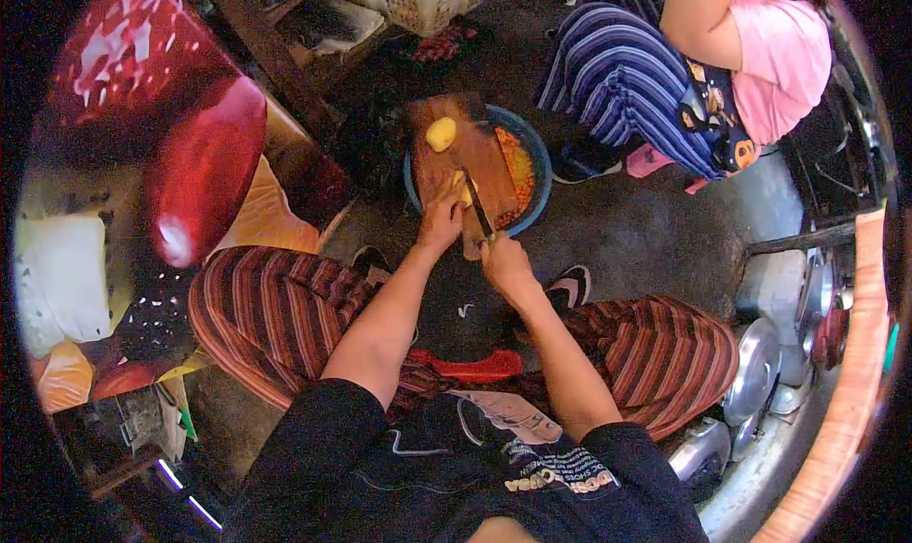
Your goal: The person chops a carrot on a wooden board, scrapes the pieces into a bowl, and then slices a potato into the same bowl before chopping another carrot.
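Note:
A wooden cutting board [489, 168] rests across a blue basin [545, 163] that holds small diced orange pieces [518, 163], which look like carrot. On the board's far part sits a whole yellow peeled potato [441, 134]. My left hand [442, 218] is closed on another yellow potato piece [464, 190], pressing it to the board. In my right hand [508, 266] is a knife [480, 209], its dark blade lying along the right side of that piece. My left fingers partly hide the piece.
Another person in striped trousers [617, 77] sits at the upper right, close to the basin. A white plastic basket [427, 6] stands at the back. Metal pot lids [755, 358] line the right side. Red and yellow packaging [204, 177] is at the left.

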A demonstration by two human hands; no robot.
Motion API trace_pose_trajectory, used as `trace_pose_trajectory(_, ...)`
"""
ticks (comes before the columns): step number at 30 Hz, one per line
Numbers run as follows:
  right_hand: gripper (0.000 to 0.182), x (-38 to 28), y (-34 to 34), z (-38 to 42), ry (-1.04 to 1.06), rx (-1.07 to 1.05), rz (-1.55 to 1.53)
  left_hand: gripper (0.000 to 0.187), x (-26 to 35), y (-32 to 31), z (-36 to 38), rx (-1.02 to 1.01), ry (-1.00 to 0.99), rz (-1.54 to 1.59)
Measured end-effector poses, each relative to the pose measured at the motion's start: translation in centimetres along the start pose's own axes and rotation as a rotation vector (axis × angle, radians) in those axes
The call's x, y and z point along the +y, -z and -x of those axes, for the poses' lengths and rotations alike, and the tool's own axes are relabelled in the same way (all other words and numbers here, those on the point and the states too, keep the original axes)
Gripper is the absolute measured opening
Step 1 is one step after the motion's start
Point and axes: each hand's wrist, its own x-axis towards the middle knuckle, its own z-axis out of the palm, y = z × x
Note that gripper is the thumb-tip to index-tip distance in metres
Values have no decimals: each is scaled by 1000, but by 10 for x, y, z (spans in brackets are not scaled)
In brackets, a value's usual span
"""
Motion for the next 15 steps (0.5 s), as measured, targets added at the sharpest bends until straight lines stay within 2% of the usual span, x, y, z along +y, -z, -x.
trace_pose_trajectory(3,34,4,-10,-8,40,-63,21,48,4,3,0,-29,40,40)
trace_pose_trajectory(6,32,15,-50,-15,-36,-32,-30,48,5,4,0,-11,13,17)
trace_pose_trajectory(8,32,18,-63,-13,-105,168,-117,48,3,2,-2,23,-31,-6)
trace_pose_trajectory(12,33,3,-36,1,-71,175,-145,48,5,1,3,20,-27,25)
trace_pose_trajectory(15,34,-11,-8,11,-35,66,-186,48,7,5,3,18,-4,44)
